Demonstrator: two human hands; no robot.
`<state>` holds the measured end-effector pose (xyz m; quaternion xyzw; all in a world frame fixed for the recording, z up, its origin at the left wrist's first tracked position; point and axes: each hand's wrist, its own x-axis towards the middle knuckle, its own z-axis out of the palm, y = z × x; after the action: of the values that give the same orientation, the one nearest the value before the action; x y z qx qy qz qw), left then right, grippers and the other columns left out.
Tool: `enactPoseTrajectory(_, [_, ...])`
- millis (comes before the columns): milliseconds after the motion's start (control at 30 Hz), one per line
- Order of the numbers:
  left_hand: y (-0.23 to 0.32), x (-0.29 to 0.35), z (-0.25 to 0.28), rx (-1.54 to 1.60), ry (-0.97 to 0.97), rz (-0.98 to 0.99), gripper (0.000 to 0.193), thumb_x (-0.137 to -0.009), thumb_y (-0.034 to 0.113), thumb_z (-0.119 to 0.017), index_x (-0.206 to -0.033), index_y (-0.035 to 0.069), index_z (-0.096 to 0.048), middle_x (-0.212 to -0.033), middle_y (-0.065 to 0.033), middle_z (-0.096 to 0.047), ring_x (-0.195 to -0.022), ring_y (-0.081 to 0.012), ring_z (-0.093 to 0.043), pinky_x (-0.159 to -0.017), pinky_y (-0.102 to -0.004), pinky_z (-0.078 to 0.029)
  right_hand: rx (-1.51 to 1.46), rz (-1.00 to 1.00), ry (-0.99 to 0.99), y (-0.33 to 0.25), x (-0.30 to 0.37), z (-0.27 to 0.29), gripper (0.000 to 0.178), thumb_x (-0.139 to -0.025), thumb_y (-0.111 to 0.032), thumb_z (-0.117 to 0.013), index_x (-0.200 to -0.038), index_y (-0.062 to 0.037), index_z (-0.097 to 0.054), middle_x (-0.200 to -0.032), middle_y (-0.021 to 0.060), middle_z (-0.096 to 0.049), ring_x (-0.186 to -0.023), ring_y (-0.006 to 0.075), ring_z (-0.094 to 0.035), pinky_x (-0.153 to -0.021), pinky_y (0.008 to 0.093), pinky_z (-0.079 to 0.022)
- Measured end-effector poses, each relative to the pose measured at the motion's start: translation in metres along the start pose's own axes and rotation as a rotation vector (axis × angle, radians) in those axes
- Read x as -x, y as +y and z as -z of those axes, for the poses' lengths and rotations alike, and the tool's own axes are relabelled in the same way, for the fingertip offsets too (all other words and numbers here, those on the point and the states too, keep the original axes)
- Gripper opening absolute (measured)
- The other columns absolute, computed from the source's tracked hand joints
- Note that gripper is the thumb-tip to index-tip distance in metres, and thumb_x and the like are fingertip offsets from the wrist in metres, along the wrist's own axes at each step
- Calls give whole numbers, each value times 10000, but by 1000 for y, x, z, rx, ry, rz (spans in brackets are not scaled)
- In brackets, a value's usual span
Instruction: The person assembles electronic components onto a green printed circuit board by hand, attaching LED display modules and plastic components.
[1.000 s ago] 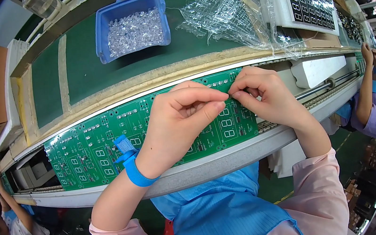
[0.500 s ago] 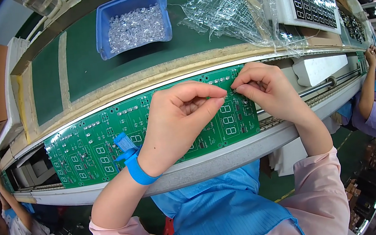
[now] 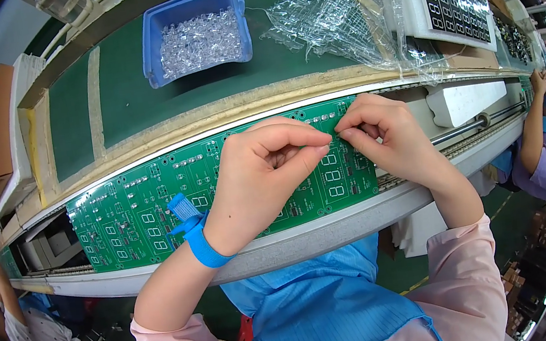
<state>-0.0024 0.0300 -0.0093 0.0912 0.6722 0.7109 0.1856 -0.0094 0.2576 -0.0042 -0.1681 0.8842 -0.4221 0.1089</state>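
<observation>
Green board (image 3: 135, 220) lies on the bench rail (image 3: 309, 235). Left hand (image 3: 263, 172) and right hand (image 3: 385, 135) meet above it, fingertips pinched together (what they pinch is too small to tell). Blue bin (image 3: 194, 32) stands behind.

head-worn fisheye, looking steeply down, close over workbench (image 3: 141, 112)

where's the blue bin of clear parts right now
In the head view, the blue bin sits top centre on the green belt, left of the crumpled clear plastic bags and beyond the circuit board.
</observation>
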Motion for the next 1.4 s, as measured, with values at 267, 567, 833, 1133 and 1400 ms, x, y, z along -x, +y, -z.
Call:
enactPoseTrajectory(267, [1,2,-1,-140,22,-63,103,-843,-60,-717,-929,-13,-748,-973,-72,-700,-763,-69,-587,-632,-190,-451,20,66,8,-3,1,-2,77,-822,4,-684,-899,7,-678,-827,120,-642,-713,251,-649,-613,335,-508])
enactPoseTrajectory(567, [2,0,-7,-470,90,-259,108,-791,-28,-740,-882,29,-733,-835,-43,-700,-524,-63,-467,-477,-229,-375,-112,-23,-26,-4,-1,3,145,-797,-3,-715,-934,13,-674,-790,103,-637,-682,184,-623,-617,315,-495])
enactPoseTrajectory(833, [-2,-3,-9,-551,79,-252,106,-805,-27,-754,-892,30,-731,-870,-38,-729,-578,-46,-532,-504,-198,-411,-740,-268,-22,17,-10,13,205,-939,-36,-629,-1134,30,-629,-994,19,-656,-906,56,-609,-818,216,-505])
enactPoseTrajectory(1133, [1,-4,-18,-741,91,-264,107,-818,-31,-763,-907,12,-722,-888,-62,-723,-641,-52,-589,-547,-189,-463,-1016,-244,53,16,-14,21,329,-900,85,-434,-1189,83,-591,-1061,158,-655,-941,173,-650,-862,281,-537])
enactPoseTrajectory(1400, [0,-7,-24,-882,57,-383,138,-791,-49,-758,-906,13,-714,-878,-106,-715,-739,-195,-673,-630,-273,-529,-979,-241,22,19,-18,20,209,-980,-48,-536,-1148,49,-613,-1019,104,-682,-816,106,-632,-735,243,-526])
